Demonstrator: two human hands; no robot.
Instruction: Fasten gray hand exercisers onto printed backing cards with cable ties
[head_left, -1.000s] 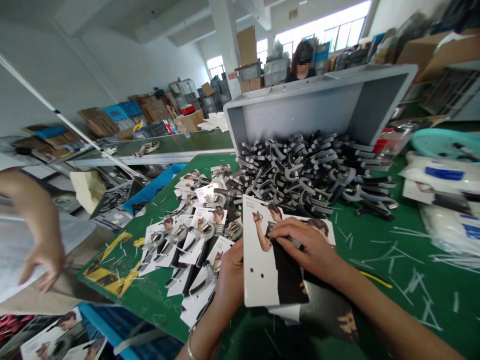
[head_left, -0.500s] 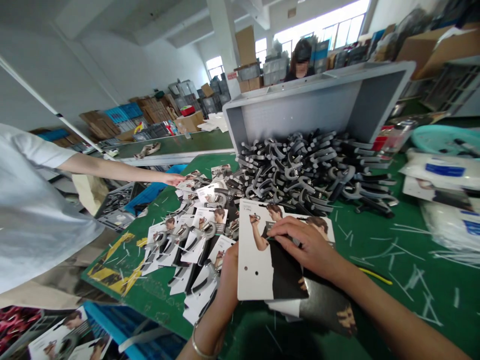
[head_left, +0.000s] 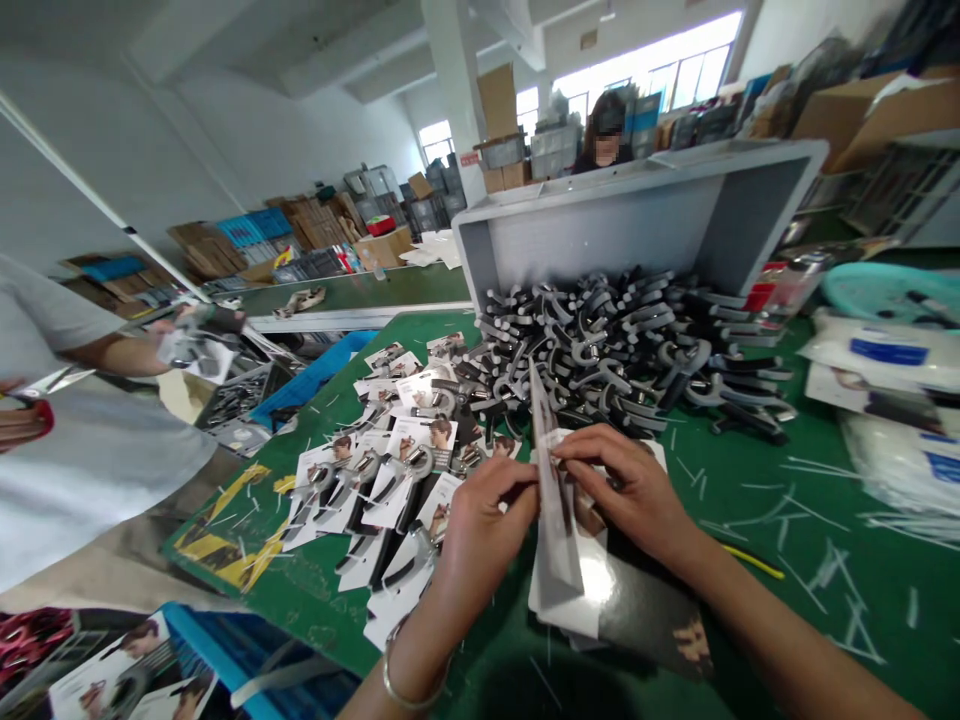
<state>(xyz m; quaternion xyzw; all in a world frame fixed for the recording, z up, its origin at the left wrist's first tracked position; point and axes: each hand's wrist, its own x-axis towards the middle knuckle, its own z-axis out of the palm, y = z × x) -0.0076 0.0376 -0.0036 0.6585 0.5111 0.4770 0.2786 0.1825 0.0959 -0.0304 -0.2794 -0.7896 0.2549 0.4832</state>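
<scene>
A printed card [head_left: 555, 500] stands nearly edge-on between my two hands. My left hand [head_left: 491, 515] pinches its left face near the middle, and my right hand [head_left: 626, 485] has fingertips closed on its other side. Under it lies a stack of cards [head_left: 637, 600] with a dark printed half. To the left, several cards with grey hand grips fixed on them [head_left: 409, 465] are spread over the table. Beyond my hands is a large heap of black and grey hand grips [head_left: 600, 340].
A grey crate [head_left: 600, 230] lies tipped on its side behind the heap. White ties [head_left: 832, 570] and a yellow-handled tool [head_left: 752, 560] lie at right on the green table [head_left: 750, 640]. A co-worker holding scissors [head_left: 64, 382] and carded grips stands at left.
The card has turned from face-up to edge-on, and my left hand has come up to its side. The co-worker's hand at left has drawn back from the carded grips, now holding some.
</scene>
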